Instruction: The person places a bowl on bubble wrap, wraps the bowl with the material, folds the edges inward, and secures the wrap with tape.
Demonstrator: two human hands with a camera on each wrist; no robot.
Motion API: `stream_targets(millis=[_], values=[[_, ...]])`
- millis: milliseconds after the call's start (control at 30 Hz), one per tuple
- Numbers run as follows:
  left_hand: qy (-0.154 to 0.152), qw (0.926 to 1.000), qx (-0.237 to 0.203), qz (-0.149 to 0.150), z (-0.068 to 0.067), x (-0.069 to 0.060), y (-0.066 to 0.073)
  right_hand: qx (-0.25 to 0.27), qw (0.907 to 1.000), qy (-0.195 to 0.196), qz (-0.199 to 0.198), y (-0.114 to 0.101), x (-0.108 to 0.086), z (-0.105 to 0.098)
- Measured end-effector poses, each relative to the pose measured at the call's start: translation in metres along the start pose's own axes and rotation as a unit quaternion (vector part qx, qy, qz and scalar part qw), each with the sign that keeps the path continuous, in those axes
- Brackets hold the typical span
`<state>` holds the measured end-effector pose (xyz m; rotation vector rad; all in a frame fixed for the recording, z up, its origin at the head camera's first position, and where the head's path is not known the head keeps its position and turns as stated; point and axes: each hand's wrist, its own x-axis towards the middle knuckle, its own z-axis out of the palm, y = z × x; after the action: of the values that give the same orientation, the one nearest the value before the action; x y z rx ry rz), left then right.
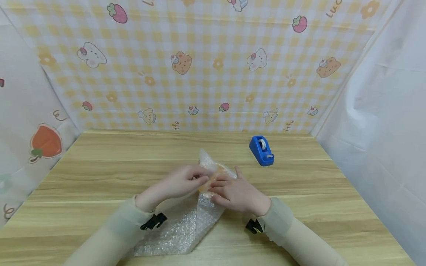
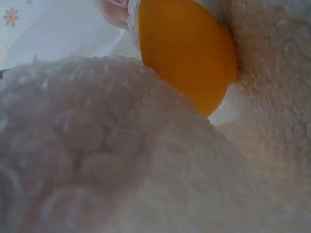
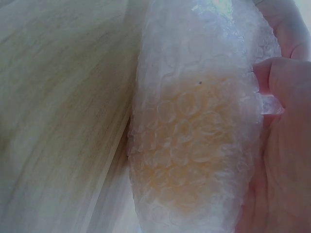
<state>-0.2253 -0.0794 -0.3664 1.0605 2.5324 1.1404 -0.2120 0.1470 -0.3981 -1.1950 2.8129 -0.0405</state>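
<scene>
A sheet of bubble wrap (image 1: pixel 176 232) lies on the table, partly folded around a smooth, rounded yellow-orange object (image 2: pixel 187 53). That object shows bare in the left wrist view and blurred through the bubble layer in the right wrist view; its kind cannot be told. My left hand (image 1: pixel 184 181) reaches in from the left and pinches the wrap near the fold, its fingertips partly hidden. On the right side, my right hand (image 1: pixel 237 194) curls its fingers over the wrapped bundle, little finger raised. Bubble wrap (image 3: pixel 189 131) bulges beside the right palm.
A blue tape dispenser (image 1: pixel 261 151) with a roll of tape stands at the back right of the wooden table (image 1: pixel 100 166). Behind the table hangs a yellow checked cloth (image 1: pixel 213 81); white curtains (image 1: pixel 382 129) flank the sides.
</scene>
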Motion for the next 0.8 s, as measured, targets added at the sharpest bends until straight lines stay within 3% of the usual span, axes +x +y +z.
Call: stream_targets(millis=[233, 433, 533, 633, 800], values=[[-0.053, 0.9983, 0.023, -0.002, 0.0027, -0.0034, 0.0023, -0.004, 1.0, -0.004, 0.008, -0.0017, 0.0003, -0.0001], [-0.119, 0.9892, 0.085, 0.01, 0.0017, -0.0064, 0.0064, 0.001, 0.9999, -0.006, 0.015, -0.0031, -0.0007, -0.0014], [-0.141, 0.9855, 0.092, 0.022, 0.0001, -0.0082, 0.008, 0.001, 0.9999, -0.007, 0.013, -0.0033, -0.0013, -0.0018], [-0.151, 0.9836, 0.093, 0.032, 0.0, -0.0096, 0.0084, 0.0, 0.9999, -0.006, 0.012, -0.0033, -0.0017, -0.0016], [-0.163, 0.9801, 0.11, 0.023, 0.0044, -0.01, 0.0087, -0.007, 0.9999, -0.003, 0.011, -0.003, -0.0016, -0.0006]])
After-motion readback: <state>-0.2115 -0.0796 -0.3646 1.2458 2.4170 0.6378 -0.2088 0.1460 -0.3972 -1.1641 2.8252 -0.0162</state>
